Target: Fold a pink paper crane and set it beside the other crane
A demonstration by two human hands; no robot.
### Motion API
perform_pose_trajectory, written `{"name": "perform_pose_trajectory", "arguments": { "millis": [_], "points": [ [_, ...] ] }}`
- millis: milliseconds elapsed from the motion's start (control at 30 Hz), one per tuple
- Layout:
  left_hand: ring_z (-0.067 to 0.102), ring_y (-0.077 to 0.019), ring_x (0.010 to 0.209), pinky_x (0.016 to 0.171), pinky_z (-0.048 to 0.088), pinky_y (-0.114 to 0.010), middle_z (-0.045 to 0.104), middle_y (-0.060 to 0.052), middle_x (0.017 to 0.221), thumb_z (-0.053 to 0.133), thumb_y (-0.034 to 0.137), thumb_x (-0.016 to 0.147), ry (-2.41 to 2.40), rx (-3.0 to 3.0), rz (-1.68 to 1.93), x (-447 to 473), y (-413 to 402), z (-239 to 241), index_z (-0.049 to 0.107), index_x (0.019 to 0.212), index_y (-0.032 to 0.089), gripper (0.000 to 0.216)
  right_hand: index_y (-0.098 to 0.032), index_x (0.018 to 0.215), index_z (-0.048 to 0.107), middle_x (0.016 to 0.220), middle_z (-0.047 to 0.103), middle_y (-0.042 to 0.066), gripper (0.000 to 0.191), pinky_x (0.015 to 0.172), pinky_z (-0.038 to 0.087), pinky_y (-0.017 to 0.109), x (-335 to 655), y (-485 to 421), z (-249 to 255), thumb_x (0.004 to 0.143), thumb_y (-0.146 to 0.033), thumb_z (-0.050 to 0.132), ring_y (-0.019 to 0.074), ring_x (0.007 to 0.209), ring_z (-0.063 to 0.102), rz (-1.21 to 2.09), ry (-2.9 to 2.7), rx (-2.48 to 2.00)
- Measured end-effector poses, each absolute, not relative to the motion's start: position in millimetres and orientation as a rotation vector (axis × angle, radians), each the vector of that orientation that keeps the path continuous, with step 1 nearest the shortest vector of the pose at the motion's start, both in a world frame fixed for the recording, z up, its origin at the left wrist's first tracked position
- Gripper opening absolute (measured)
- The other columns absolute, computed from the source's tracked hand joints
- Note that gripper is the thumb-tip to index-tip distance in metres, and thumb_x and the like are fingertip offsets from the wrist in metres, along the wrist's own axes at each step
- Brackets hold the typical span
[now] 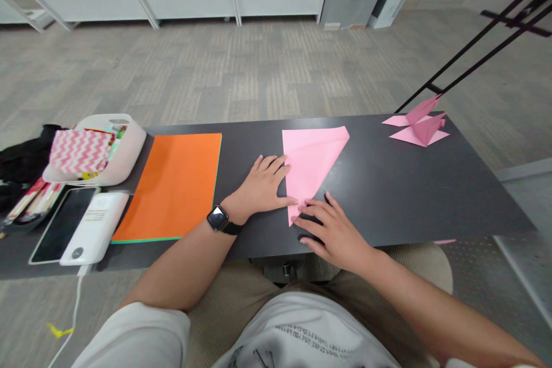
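Pink paper [311,164], folded into a triangle, lies flat on the dark table [388,184] just in front of the person, between the orange sheet [175,184] and the folded pink figures [418,126] at the far right corner. In the head view, the only one here, the left hand [261,187] lies open and flat with its fingertips on the paper's left edge, pinning it down, while the right hand [332,230], also open and gripping nothing, presses its fingertips on the narrow near tip. To crease it well, I would judge that the left hand should keep the sheet from sliding while the right runs firmly along the fold with the edges kept aligned. The triangle's long axis runs from the near tip away from the person, leaning slightly right; its point faces the person and its broad edge faces the far side. At the left stand a white basket [129,149], a phone [62,224] and a white power bank [95,227].
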State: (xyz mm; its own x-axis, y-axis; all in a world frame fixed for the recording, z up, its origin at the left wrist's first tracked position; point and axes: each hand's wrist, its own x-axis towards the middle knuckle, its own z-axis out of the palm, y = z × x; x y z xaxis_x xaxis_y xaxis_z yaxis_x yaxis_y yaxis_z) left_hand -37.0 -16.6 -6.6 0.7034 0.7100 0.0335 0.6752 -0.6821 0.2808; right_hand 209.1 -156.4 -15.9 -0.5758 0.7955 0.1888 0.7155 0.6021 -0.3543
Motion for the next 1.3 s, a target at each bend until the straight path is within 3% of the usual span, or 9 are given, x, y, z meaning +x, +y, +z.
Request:
{"name": "perform_pose_trajectory", "arguments": {
  "millis": [167, 333, 433, 533, 733, 833, 1000, 1100, 1300],
  "points": [
    [0.03, -0.0467, 0.163, 0.136, 0.012, -0.07, 0.033, -0.021, 0.178, 0.076, 0.089, 0.076, 1.04, 2.669, 0.154, -40.9, -16.0, -12.4, 0.044, 0.167, 0.015, 0.121, -0.028, 0.146, 0.069, 0.143, 0.072, 0.012, 0.04, 0.129, 0.032, 0.071, 213.0, -153.9, -12.4, 0.107, -0.03, 0.063, 0.0336, 0.147, 0.056, 0.34, -2.574, -1.197],
    [0.023, -0.0517, 0.165, 0.134, 0.01, -0.075, 0.021, -0.027, 0.181, 0.082, 0.082, 0.075, 1.049, 2.675, 0.218, -38.6, -19.0, -8.6, 0.047, 0.164, 0.012, 0.119, -0.029, 0.148, 0.068, 0.145, 0.071, 0.012, 0.042, 0.129, 0.032, 0.071, 214.2, -153.7, -10.8, 0.107, -0.026, 0.061, 0.0331, 0.148, 0.055, 0.325, -2.602, -1.197],
    [0.025, -0.0481, 0.166, 0.137, 0.011, -0.069, 0.027, -0.029, 0.178, 0.088, 0.073, 0.077, 0.951, 2.707, 0.314, -36.9, -21.6, -6.5, 0.044, 0.164, 0.012, 0.115, -0.028, 0.149, 0.068, 0.145, 0.071, 0.012, 0.042, 0.129, 0.031, 0.071, 213.7, -153.9, -10.5, 0.108, -0.027, 0.061, 0.0336, 0.149, 0.054, 0.328, -2.613, -1.195],
    [0.028, -0.0453, 0.165, 0.138, 0.011, -0.067, 0.034, -0.028, 0.175, 0.09, 0.064, 0.079, 0.896, 2.731, 0.382, -36.3, -24.1, -7.3, 0.036, 0.168, 0.014, 0.115, -0.028, 0.148, 0.068, 0.144, 0.07, 0.013, 0.042, 0.129, 0.031, 0.071, 213.0, -153.8, -9.9, 0.107, -0.027, 0.062, 0.0338, 0.149, 0.054, 0.333, -2.617, -1.2],
    [0.022, -0.0489, 0.167, 0.136, 0.007, -0.071, 0.024, -0.031, 0.179, 0.087, 0.066, 0.08, 1.006, 2.702, 0.359, -36.1, -28.5, -7.9, 0.017, 0.174, 0.011, 0.129, -0.032, 0.152, 0.066, 0.143, 0.069, 0.013, 0.049, 0.128, 0.031, 0.073, 212.2, -153.0, -7.2, 0.104, -0.025, 0.065, 0.035, 0.15, 0.052, 0.353, -2.636, -1.192],
    [0.026, -0.0451, 0.166, 0.137, 0.011, -0.068, 0.029, -0.027, 0.178, 0.089, 0.06, 0.082, 0.952, 2.714, 0.364, -35.4, -29.0, -4.3, 0.032, 0.17, 0.015, 0.113, -0.033, 0.151, 0.067, 0.143, 0.067, 0.013, 0.049, 0.129, 0.029, 0.074, 212.9, -152.5, -6.0, 0.103, -0.024, 0.066, 0.0354, 0.151, 0.05, 0.349, -2.661, -1.18],
    [0.045, -0.0342, 0.157, 0.138, 0.023, -0.055, 0.053, -0.017, 0.164, 0.086, 0.048, 0.089, 0.72, 2.727, 0.291, -36.3, -26.5, -2.6, 0.064, 0.145, 0.021, 0.066, -0.034, 0.149, 0.069, 0.146, 0.066, 0.013, 0.047, 0.128, 0.03, 0.074, 214.1, -152.4, -2.8, 0.104, -0.024, 0.066, 0.0353, 0.152, 0.049, 0.354, -2.692, -1.174],
    [0.047, -0.0332, 0.156, 0.138, 0.021, -0.058, 0.053, -0.016, 0.164, 0.081, 0.048, 0.093, 0.707, 2.684, 0.246, -38.7, -27.6, -3.1, 0.065, 0.144, 0.022, 0.06, -0.033, 0.15, 0.068, 0.146, 0.066, 0.014, 0.047, 0.128, 0.029, 0.075, 214.5, -152.8, -1.6, 0.104, -0.024, 0.065, 0.0355, 0.153, 0.049, 0.361, -2.696, -1.176],
    [0.042, -0.0368, 0.159, 0.138, 0.017, -0.062, 0.048, -0.019, 0.169, 0.08, 0.053, 0.091, 0.747, 2.69, 0.208, -41.2, -35.7, 0.7, 0.063, 0.149, 0.021, 0.069, -0.032, 0.148, 0.068, 0.151, 0.066, 0.012, 0.044, 0.129, 0.029, 0.073, 219.3, -151.4, -4.1, 0.106, -0.023, 0.061, 0.0333, 0.151, 0.053, 0.413, -2.647, -1.158]
  ]
}}
